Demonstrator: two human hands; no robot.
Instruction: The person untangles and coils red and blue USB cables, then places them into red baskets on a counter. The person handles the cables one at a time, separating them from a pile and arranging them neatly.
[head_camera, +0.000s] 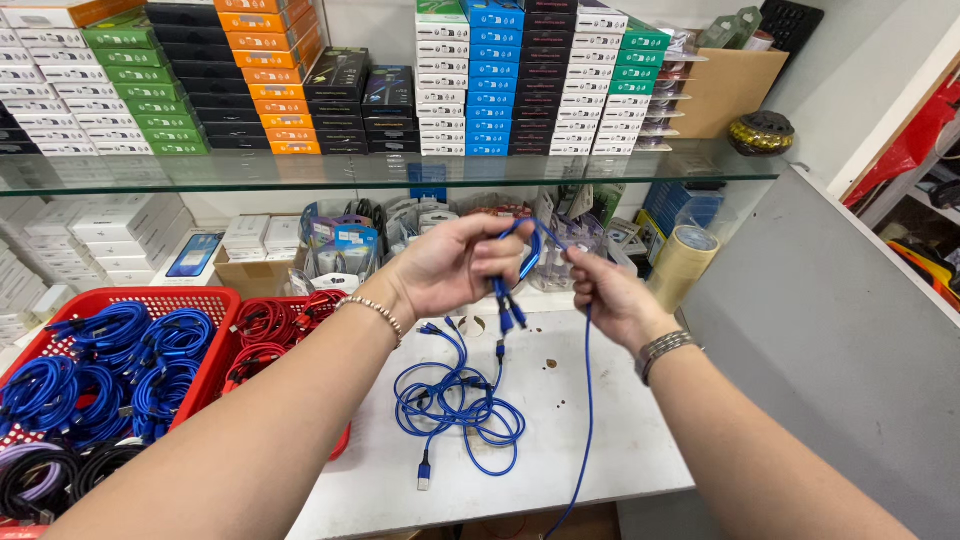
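— What have you got in your hands?

— A blue cable (527, 262). My left hand (450, 265) is clenched around a bunch of its strands, with the plug ends hanging just under my fist. My right hand (605, 292) pinches the same cable beside it, and a short loop arches between the two grips.

— And the rest of it?

— One strand drops from my right fingers straight down past the edge of the white table (600, 440). Below my left fist, more blue cable lies in a loose tangle (460, 405) on the tabletop, not gathered at all.

— So how far along would you say you are?

— Early, I'd judge. Only that one loop is formed between my hands; most of the length is slack below them.

— Anything finished nearby?

— Off to the left of my left arm there's a red basket (215, 300) full of neat blue coils (110, 370), with red coils (270, 325) in the next one. Above my hands, a glass shelf (400, 172) carries stacked boxes.
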